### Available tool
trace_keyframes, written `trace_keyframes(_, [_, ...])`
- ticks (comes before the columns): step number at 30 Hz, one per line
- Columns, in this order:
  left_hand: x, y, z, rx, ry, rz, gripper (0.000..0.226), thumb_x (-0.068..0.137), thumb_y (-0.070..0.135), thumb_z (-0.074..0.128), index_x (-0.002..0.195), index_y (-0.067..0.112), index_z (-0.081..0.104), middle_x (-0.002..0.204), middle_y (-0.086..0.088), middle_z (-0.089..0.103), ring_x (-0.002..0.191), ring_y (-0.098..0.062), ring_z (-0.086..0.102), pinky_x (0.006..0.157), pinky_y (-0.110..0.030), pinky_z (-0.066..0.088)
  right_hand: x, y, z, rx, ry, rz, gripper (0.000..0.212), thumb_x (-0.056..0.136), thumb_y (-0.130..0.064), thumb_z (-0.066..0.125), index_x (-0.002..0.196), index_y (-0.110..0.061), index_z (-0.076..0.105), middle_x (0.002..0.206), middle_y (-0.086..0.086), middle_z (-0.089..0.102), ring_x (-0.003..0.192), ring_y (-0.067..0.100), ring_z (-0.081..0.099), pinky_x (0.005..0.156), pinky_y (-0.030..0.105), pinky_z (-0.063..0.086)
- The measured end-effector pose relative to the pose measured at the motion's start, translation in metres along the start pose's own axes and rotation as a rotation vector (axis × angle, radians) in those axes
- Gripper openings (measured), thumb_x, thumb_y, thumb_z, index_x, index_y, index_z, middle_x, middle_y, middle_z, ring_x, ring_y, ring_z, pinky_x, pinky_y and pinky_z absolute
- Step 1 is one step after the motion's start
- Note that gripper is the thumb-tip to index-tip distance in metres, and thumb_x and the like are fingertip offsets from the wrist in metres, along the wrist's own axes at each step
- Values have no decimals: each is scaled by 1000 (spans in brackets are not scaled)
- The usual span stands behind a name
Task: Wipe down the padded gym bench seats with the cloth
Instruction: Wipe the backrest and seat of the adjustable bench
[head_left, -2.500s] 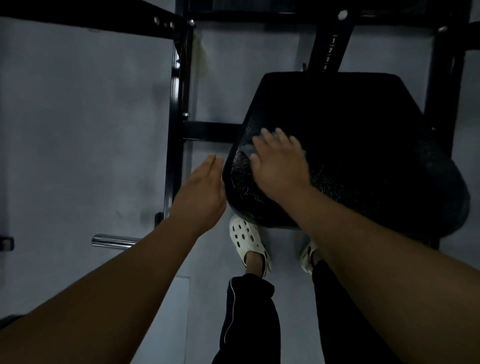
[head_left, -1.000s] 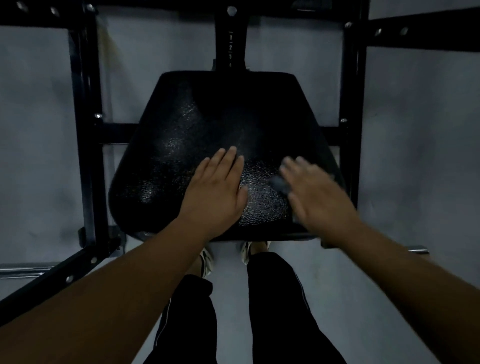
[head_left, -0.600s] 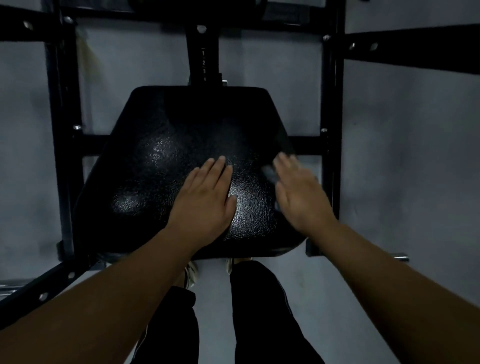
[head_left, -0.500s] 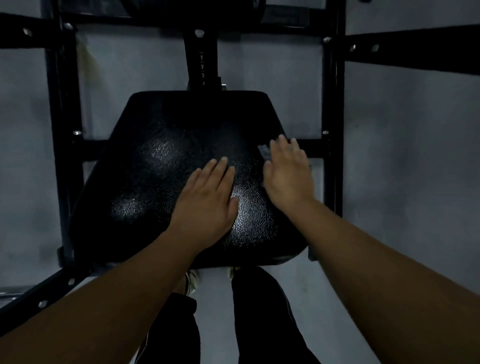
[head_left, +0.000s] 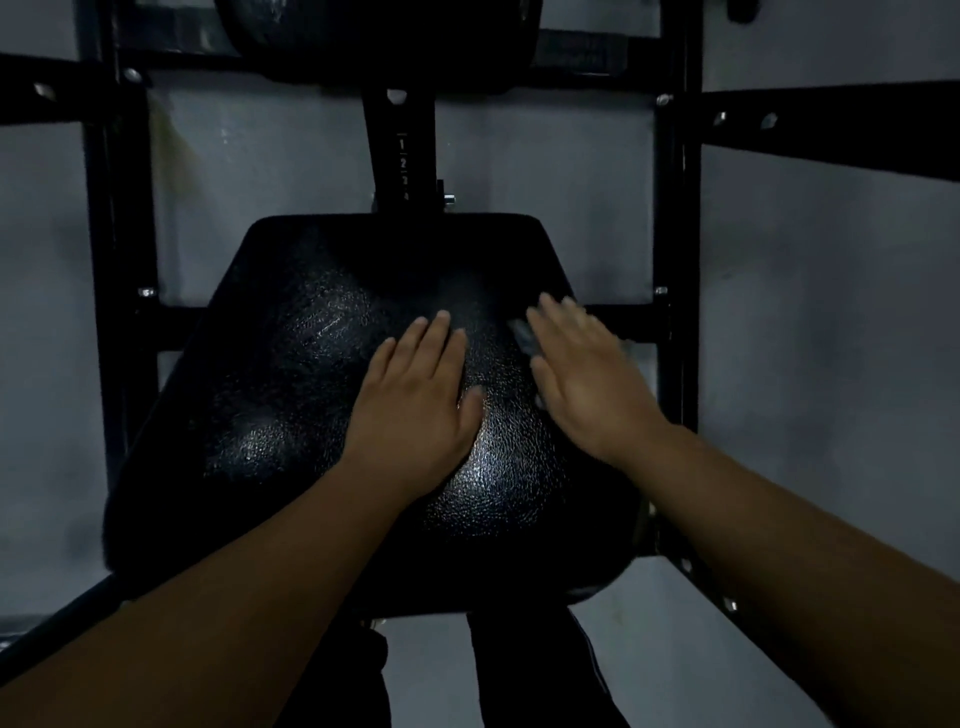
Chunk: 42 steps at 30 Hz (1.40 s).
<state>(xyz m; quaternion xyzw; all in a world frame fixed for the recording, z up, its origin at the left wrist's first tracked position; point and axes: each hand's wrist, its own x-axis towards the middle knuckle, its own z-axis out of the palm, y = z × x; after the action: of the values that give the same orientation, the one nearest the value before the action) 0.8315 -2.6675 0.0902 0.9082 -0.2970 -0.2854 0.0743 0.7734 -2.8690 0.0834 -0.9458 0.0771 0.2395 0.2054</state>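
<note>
Two pads, one frame, one cloth, listed by size. Black steel frame (head_left: 106, 312): its uprights stand outboard of either hand, and a crossbar passes beyond them, under the seat. Padded seat (head_left: 291, 415): black and pebble-grained, it lies directly beneath both hands and widens toward the person. It shows sheen just short of the left hand and off to its outer side. Second pad (head_left: 374, 36): well beyond both hands at the top edge, only partly seen and untouched. Left hand (head_left: 415, 410): flat on the middle of the seat with fingers straight and close together, holding nothing, apparently bracing. Right hand (head_left: 587, 384): just beside the left but apart from it, over the seat's right margin. It is motion-blurred, with fingers extended and palm down on the cloth rather than curled round it. Numbered adjustment post (head_left: 402, 161): straight ahead of the left hand, past the seat's far edge. Cloth (head_left: 522, 335): grey and small, trapped under the right hand, with only a corner showing on the thumb side. Step judged in hand: a wiping stroke along the right side of this seat. The next move probably calls for flat, even pressure carried leftward, with the left hand lifted so the patch beneath it is covered. The far pad seemingly remains to be wiped.
</note>
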Motion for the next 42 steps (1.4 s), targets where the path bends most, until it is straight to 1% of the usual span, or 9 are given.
trace_keyframes(2, [0,-2,-4,8,-9,-9,74,96,55,9,158,16,18,167,-4,9,154,-19,4,125,-41,5,-5,16,-5,36,-48,-32,62,103,-41,22,156,-10,27,165,8,21,153,24,14,124,41,18])
trace_keyframes(8, [3,-31,-12,66,11,-89,73,97,54,10,158,16,18,167,-5,9,153,-21,7,123,-42,7,90,-23,6,25,124,256,51,107,-26,33,155,-9,30,164,11,22,151,33,18,121,39,14])
trace_keyframes(14, [-13,-69,-31,101,49,-164,77,92,53,11,157,15,24,165,-10,16,152,-26,15,121,-45,14,50,-100,37,-7,51,-225,51,99,-28,35,143,-10,51,153,10,46,142,33,39,117,47,31])
trace_keyframes(18, [-36,-70,-48,99,77,-172,69,97,50,20,157,15,25,165,-11,17,152,-27,16,120,-46,16,0,-110,28,39,-51,-305,42,105,-21,40,146,-15,48,156,5,42,146,26,34,121,41,26])
trace_keyframes(21, [-57,-65,-63,88,90,-157,65,101,48,23,158,17,20,166,-9,11,153,-26,12,121,-46,14,-26,-115,5,189,-62,-78,29,104,-13,39,125,-16,58,127,8,62,113,26,60,92,34,45])
trace_keyframes(24, [-84,-56,-89,83,155,-155,72,95,52,14,157,17,22,166,-9,14,152,-28,16,120,-47,19,-40,-132,-28,235,118,68,21,106,-23,35,108,-16,55,100,5,57,80,27,59,69,41,48])
trace_keyframes(32, [-180,-28,-198,-17,409,-229,69,91,57,48,153,32,27,163,-3,18,143,-30,31,101,-54,46,-81,-233,-126,154,456,-265,44,93,-31,63,132,-28,42,118,4,45,99,25,52,64,40,53])
trace_keyframes(37, [-262,-17,-268,85,560,-270,71,84,64,45,147,33,33,158,-1,26,136,-28,36,90,-55,51,-134,-292,-175,180,581,-363,52,85,-22,68,129,-30,41,117,2,43,97,24,52,61,39,54])
trace_keyframes(42, [-353,-7,-322,211,733,-231,72,84,63,41,145,25,43,153,-5,37,136,-27,39,96,-49,47,-202,-351,-216,238,690,-457,50,88,-23,66,133,-28,45,120,0,44,99,21,53,67,41,55])
